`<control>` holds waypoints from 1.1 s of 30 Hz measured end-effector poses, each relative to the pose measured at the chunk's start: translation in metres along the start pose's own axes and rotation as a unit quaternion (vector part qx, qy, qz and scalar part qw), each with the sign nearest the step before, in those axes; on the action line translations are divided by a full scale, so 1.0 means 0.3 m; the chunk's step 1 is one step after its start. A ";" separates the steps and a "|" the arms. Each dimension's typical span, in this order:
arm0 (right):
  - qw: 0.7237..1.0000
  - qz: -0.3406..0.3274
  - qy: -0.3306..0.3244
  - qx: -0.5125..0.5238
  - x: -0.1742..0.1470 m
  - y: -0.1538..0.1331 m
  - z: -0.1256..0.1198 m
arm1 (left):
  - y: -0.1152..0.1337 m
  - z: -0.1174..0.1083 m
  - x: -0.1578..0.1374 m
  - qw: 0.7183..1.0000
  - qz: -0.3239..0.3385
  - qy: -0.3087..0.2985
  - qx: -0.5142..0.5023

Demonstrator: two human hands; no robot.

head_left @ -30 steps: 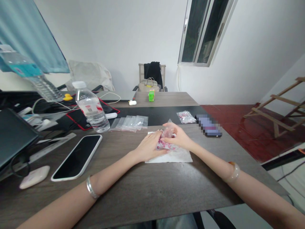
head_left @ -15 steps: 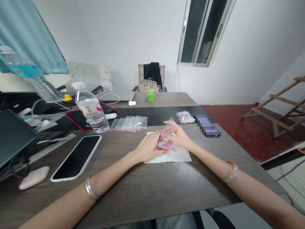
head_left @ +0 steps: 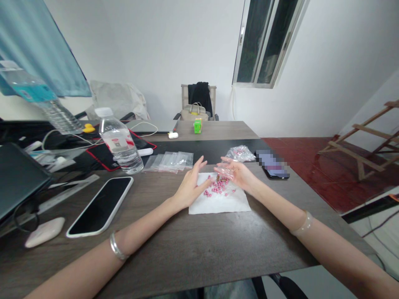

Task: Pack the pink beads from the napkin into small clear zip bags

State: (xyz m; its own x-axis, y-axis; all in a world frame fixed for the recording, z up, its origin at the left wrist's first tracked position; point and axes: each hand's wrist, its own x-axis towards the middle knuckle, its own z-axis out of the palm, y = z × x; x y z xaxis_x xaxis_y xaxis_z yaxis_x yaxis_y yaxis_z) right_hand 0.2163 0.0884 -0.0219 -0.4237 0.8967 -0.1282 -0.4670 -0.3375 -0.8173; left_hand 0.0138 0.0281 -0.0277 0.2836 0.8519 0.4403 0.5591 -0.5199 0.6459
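Many small pink beads [head_left: 219, 187] lie loose on a white sheet, perhaps a tissue [head_left: 220, 205], in the middle of the desk. At the sheet's left edge is my left hand [head_left: 189, 185], fingers spread and holding nothing, its thumb reaching toward the beads. On the other side my right hand [head_left: 241, 174] holds a crumpled clear plastic bag [head_left: 225, 171] just above the beads. The bag looks nearly flat. Just beyond the right hand rests a clear packet [head_left: 240, 153] with some pink in it.
Several flat clear bags [head_left: 171, 161] lie left of the sheet. A water bottle [head_left: 120, 141], a white-edged phone [head_left: 100, 206] and a pale mouse [head_left: 45, 232] stand or lie farther left. Another phone [head_left: 272, 164] is at the right edge, and a green box [head_left: 197, 125] stands far back.
The beads, earlier gathered under the bag between both hands, now lie spread on the sheet. My left hand has drawn away leftward and opened; my right has moved slightly right with the bag.
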 end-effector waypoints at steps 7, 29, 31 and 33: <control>0.997 -0.041 -0.024 -0.061 -0.032 0.009 0.048 | 0.022 0.007 0.004 0.993 -0.028 0.048 -0.101; 0.987 -0.061 -0.020 -0.147 -0.038 0.041 0.068 | 0.022 0.009 -0.006 0.978 -0.067 0.141 -0.139; 0.985 -0.065 -0.019 -0.161 -0.037 0.041 0.067 | 0.023 0.009 -0.004 0.980 -0.076 0.129 -0.134; 0.981 -0.070 -0.020 -0.178 -0.039 0.041 0.068 | 0.024 0.009 -0.002 0.981 -0.078 0.127 -0.128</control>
State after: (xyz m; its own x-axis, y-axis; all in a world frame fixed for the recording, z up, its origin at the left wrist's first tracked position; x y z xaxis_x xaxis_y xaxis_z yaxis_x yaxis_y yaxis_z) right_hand 0.1998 0.0680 -0.0189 -0.4080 0.9129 0.0160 -0.2243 -0.0832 -0.9710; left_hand 0.0199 0.0240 -0.0250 -0.0106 0.8963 0.4433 0.3568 -0.4108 0.8390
